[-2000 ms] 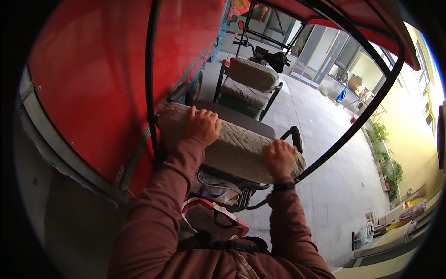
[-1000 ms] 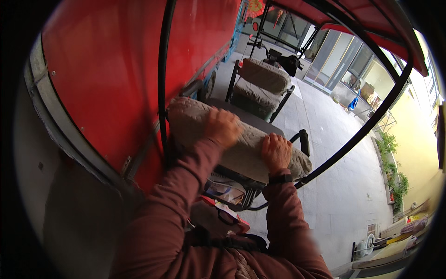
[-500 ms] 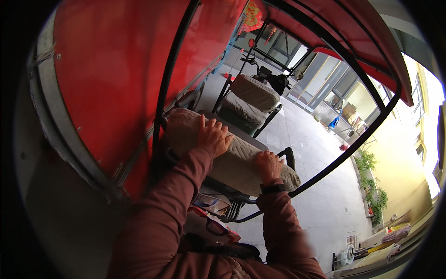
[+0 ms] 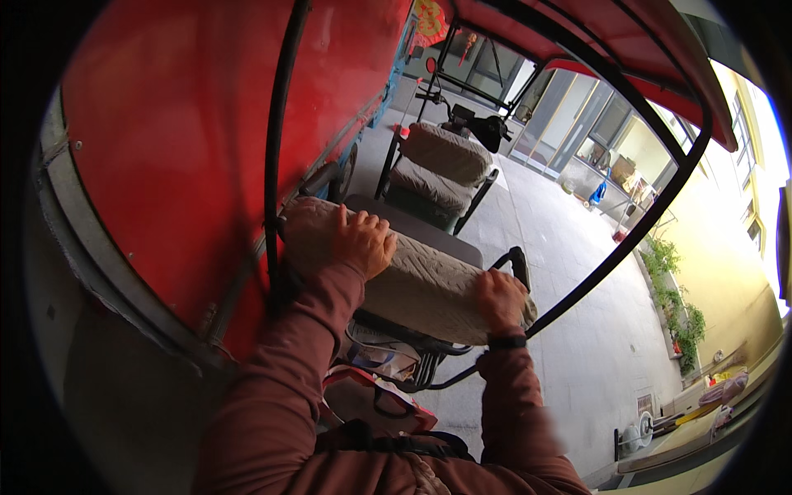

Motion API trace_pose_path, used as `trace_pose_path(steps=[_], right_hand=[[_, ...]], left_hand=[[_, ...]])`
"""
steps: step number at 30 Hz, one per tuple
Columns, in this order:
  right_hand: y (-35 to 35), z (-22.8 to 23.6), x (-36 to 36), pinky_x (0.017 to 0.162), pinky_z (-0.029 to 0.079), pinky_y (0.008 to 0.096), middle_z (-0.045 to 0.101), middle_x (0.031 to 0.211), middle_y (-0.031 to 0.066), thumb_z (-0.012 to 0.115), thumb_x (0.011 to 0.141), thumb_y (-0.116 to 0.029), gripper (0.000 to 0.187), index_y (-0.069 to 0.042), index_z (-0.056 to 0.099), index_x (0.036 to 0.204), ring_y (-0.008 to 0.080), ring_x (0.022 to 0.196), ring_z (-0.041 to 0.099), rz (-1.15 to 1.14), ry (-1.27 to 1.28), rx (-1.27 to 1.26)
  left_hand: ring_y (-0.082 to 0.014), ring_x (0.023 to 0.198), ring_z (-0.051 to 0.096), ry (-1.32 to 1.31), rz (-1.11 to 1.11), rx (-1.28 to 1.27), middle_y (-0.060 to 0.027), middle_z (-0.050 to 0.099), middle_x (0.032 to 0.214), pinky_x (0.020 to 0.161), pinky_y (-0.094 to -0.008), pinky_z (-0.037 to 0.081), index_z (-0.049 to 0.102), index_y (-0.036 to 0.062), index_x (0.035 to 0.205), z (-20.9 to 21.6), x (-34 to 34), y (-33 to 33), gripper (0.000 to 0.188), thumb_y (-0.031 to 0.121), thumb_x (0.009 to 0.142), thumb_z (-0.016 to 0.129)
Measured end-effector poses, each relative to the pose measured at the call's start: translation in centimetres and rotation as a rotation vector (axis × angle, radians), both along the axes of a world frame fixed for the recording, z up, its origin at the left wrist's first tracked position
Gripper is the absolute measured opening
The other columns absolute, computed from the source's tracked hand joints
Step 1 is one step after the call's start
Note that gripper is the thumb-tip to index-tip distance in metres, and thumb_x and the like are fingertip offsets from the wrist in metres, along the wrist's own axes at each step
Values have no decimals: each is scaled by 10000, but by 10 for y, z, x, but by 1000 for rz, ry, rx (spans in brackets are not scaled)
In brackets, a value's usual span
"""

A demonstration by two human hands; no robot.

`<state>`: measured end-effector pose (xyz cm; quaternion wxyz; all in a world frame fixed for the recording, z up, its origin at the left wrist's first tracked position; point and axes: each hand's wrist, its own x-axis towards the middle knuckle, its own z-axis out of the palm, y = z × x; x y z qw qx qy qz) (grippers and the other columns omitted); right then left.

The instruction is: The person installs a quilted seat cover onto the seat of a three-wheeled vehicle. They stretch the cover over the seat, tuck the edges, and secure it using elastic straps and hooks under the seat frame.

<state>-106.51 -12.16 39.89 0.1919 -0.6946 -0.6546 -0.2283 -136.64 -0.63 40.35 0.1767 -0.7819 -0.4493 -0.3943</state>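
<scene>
dusty reddish-brown top (image 4: 346,470), kinda wrinkly long sleeves (image 4: 285,363), plain black wristband (image 4: 506,341) on the right, dark strap (image 4: 396,443) across the front

Strong daylight comes from the right, where the sky (image 4: 771,103) is so bright it turns plain white. The yellow wall (image 4: 718,285) and the grey paving (image 4: 577,355) are bright too. On the left it is much darker, and the floor (image 4: 115,396) there is hard to see. The big red panel (image 4: 165,157) has a soft shine and a dark shadow running down it. Both the left hand (image 4: 363,243) and the right hand (image 4: 501,301) are easy to see. A smudgy blur sits by the right sleeve (image 4: 511,412). Black corners make the view round, and the black poles (image 4: 279,124) look bent. Faraway things look small and fuzzy.
</scene>
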Motion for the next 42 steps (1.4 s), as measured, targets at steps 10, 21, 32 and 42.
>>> trace_pose_path(steps=[10, 21, 32, 42], right_hand=[[-27, 4, 70, 776, 475, 504, 684, 912, 232, 468, 983, -336, 438, 34, 684, 895, 449, 855, 630, -269, 558, 210], [0, 3, -39, 1011, 375, 466, 676, 1040, 95, 549, 920, -307, 249, -90, 641, 999, 296, 1036, 609, 27, 44, 153], [-1, 3, -38, 931, 394, 457, 651, 974, 100, 544, 911, -264, 210, -69, 613, 945, 283, 999, 601, 70, 40, 197], [0, 8, -46, 982, 378, 509, 680, 1053, 121, 534, 909, -285, 255, -66, 643, 981, 297, 1022, 626, -41, 43, 86]], left_hand=[[-266, 1083, 581, 2, 35, -82, -66, 671, 979, 1113, -639, 259, 644, 115, 930, -1, 1, -1, 223, 328, 923, 578], [-275, 1311, 487, 127, -381, -282, -84, 606, 1299, 1121, -655, 215, 629, 88, 1169, 15, 125, -66, 310, 281, 943, 541], [-288, 922, 638, 39, 234, 79, -70, 680, 906, 855, -490, 488, 708, 161, 932, -17, -51, 33, 227, 345, 901, 579], [-303, 1043, 627, 79, -126, -200, -80, 697, 1016, 1093, -633, 287, 723, 124, 958, -7, -7, 29, 350, 410, 963, 522]])
